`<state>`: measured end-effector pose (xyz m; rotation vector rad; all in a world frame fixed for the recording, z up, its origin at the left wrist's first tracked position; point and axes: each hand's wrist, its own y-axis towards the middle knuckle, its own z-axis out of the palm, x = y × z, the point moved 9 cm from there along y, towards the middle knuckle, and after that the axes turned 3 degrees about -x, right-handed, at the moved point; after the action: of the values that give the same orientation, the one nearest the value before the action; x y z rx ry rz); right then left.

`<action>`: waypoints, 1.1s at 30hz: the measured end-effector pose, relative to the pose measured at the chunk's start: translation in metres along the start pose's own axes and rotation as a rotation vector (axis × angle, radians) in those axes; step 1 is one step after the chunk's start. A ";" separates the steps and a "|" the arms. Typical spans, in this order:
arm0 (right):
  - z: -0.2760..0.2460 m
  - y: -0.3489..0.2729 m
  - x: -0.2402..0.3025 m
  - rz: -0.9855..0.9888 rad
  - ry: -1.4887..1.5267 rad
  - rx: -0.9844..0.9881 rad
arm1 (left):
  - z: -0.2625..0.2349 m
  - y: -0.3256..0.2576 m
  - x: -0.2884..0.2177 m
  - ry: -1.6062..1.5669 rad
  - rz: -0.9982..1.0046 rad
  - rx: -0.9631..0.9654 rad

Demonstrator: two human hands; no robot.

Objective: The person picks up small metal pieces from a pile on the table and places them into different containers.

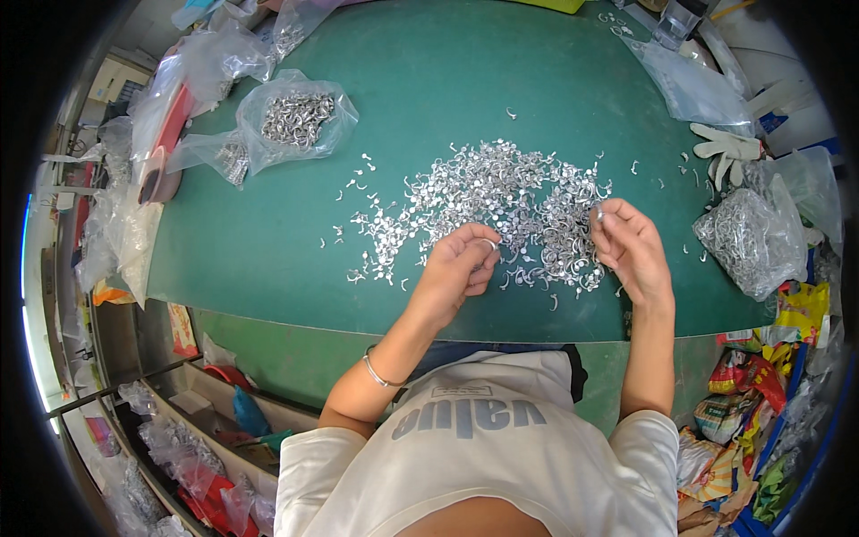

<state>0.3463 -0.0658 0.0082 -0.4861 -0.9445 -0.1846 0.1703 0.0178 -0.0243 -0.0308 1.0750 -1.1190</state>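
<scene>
Mid-frame, left hand pinches a piece; right hand pinches another piece; probably light, stiff, slick; best gripped along the curve.

Small curved silver metal pieces, many with a flattened round end, lie jumbled in a loose heap on the bench, strays scattered around it. One curved piece is pinched in the left hand, a silver bit in the right hand.
</scene>
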 end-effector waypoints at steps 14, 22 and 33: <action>-0.026 -0.002 0.010 -0.074 -0.528 -0.041 | 0.001 -0.006 -0.007 -0.006 0.034 -0.009; -0.027 0.008 0.030 -0.156 -0.767 -0.250 | 0.013 -0.004 0.007 -0.862 -0.254 0.464; -0.004 0.014 0.043 -0.528 -1.420 -0.285 | 0.012 -0.023 -0.044 1.129 0.650 -0.225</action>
<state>0.3791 -0.0532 0.0373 -0.6062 -2.4638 -0.4755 0.1614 0.0332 0.0232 0.8017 2.0036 -0.3438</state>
